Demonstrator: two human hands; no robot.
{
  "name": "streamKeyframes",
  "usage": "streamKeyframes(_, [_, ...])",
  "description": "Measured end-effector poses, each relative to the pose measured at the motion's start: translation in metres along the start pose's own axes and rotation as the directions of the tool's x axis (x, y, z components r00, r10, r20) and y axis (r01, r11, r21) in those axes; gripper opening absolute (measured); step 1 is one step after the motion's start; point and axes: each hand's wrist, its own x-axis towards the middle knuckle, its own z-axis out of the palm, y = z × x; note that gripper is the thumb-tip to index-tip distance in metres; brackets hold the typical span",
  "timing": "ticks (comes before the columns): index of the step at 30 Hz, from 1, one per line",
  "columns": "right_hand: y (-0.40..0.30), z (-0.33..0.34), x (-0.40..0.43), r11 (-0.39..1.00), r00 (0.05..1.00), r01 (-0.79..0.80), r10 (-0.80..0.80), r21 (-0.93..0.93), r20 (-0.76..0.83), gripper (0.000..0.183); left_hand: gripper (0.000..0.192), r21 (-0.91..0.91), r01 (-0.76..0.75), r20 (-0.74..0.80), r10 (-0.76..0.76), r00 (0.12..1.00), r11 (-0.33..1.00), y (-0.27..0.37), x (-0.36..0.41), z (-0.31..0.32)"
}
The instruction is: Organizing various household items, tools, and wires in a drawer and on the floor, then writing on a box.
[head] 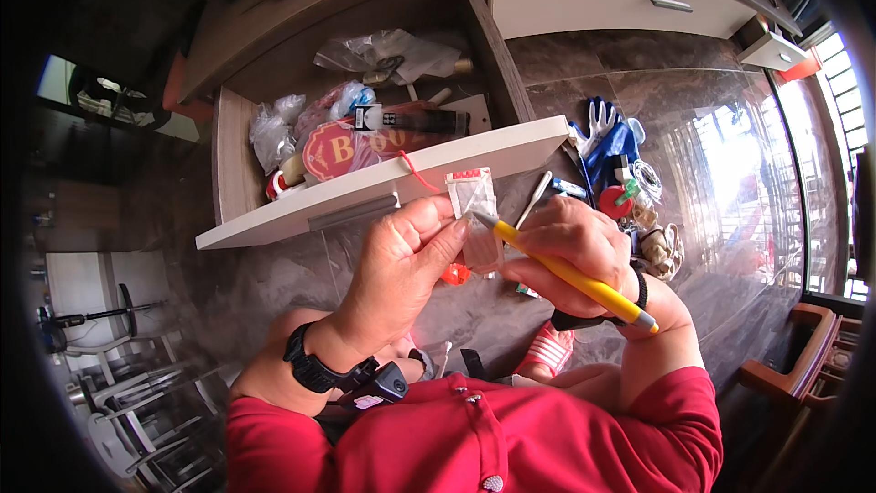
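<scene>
My left hand (410,253) pinches a small clear plastic bag (479,239) with a red-marked top edge, holding it up below the drawer front. In my right hand (575,246) is a yellow pen-shaped tool (582,281) with grey ends. Its pointed grey tip meets or nearly meets the bag beside my left thumb; exact contact cannot be told. A red cord (416,173) hangs over the edge of the open drawer's white front (383,181). The bag's contents are unclear.
The open drawer holds crumpled plastic bags (275,127), a red sign (330,150) and a black boxed item (424,121). On the floor at right lie blue-and-white gloves (606,137), a white coiled cable (647,181), a red round object (614,202) and a beige bundle (660,251).
</scene>
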Motion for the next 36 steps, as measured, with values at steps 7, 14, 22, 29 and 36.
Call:
streamKeyframes(7, [0.0, -0.006, -0.005, 0.99, 0.992, -0.124, 0.126, 0.063, -0.024, 0.024, 0.024, 0.002, -0.039, -0.056, 0.039, 0.998, 0.999, 0.0, 0.0, 0.006])
streamKeyframes(14, [-0.005, -0.007, -0.004, 0.987, 0.997, 0.071, -0.075, -0.142, -0.02, 0.028, 0.025, 0.092, -0.03, -0.106, 0.04, 0.994, 0.995, -0.004, 0.004, 0.005])
streamKeyframes(22, [0.009, -0.003, -0.009, 0.992, 0.998, -0.031, 0.025, -0.12, -0.057, 0.023, 0.025, -0.05, -0.004, -0.071, 0.001, 0.997, 0.999, -0.004, 0.007, 0.008])
streamKeyframes(29, [0.01, 0.002, -0.006, 1.0, 1.0, 0.009, -0.009, -0.025, -0.02, 0.025, 0.025, 0.0, 0.038, -0.068, -0.038, 0.997, 0.999, -0.005, 0.007, 0.007])
streamKeyframes(36, [0.011, 0.0, -0.009, 0.999, 0.997, -0.001, 0.003, 0.032, -0.082, 0.023, 0.031, 0.032, 0.017, -0.016, -0.017, 1.0, 0.999, -0.008, 0.006, 0.003])
